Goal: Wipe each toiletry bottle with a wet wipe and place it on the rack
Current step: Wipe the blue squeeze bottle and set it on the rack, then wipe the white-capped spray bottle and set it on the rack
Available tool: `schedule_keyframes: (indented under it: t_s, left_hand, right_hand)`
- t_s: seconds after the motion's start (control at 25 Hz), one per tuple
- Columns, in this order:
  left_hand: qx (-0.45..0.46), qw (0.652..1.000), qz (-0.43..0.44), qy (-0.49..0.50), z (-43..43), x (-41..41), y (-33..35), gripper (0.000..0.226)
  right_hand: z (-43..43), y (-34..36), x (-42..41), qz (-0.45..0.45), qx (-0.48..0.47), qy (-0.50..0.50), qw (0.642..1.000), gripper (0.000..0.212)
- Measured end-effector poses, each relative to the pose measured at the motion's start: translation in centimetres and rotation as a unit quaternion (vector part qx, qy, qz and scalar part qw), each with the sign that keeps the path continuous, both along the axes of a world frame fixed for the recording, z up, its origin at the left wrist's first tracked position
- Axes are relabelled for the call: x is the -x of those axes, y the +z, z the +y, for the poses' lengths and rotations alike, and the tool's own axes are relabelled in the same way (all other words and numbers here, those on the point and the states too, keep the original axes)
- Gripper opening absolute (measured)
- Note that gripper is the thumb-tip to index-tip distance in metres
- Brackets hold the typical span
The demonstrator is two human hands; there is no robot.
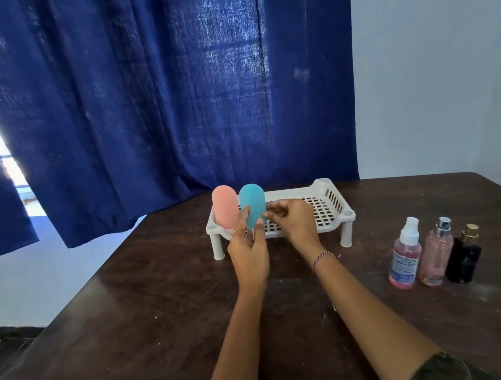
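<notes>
Dark wooden surface [134, 337], blue curtain [130, 93] behind, one white slotted plastic rack [332, 202] at far edge, two on it: rounded pink bottle [224, 205], rounded teal bottle [252, 202] grasped by left hand [249, 255] fingers, right hand [296, 222] fingers curled against it, grip unclear, three spray bottles [436, 254] near right edge.

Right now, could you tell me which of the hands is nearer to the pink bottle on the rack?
Left. The left hand sits just beside the pink bottle, gripping the blue bottle next to it; the right hand is beyond the blue bottle.
</notes>
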State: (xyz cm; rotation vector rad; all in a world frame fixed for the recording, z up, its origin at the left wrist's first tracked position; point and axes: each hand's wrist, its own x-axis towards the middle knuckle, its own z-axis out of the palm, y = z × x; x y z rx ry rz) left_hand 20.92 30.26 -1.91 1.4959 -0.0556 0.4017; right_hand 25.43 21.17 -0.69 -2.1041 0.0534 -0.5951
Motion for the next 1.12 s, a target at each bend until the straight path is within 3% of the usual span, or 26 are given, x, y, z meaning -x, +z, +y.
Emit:
schedule_keyframes:
  t_s: [0.52,0.88,1.12]
  left_hand:
    - [-0.051,0.994,0.009,0.091,0.2,1.5,0.5,0.045]
    - [-0.051,0.996,-0.063,0.041,-1.3,6.4,1.3,0.04]
    - [-0.102,0.993,-0.064,0.008,-3.8,10.3,3.1,0.037]
  right_hand:
    - [-1.1,0.8,4.9,-0.018,-0.003,-0.036,0.999,0.031]
    - [-1.4,2.6,11.5,-0.057,-0.012,-0.03,0.998,0.03]
    - [-2.8,4.3,15.7,-0.077,0.016,-0.039,0.996,0.027]
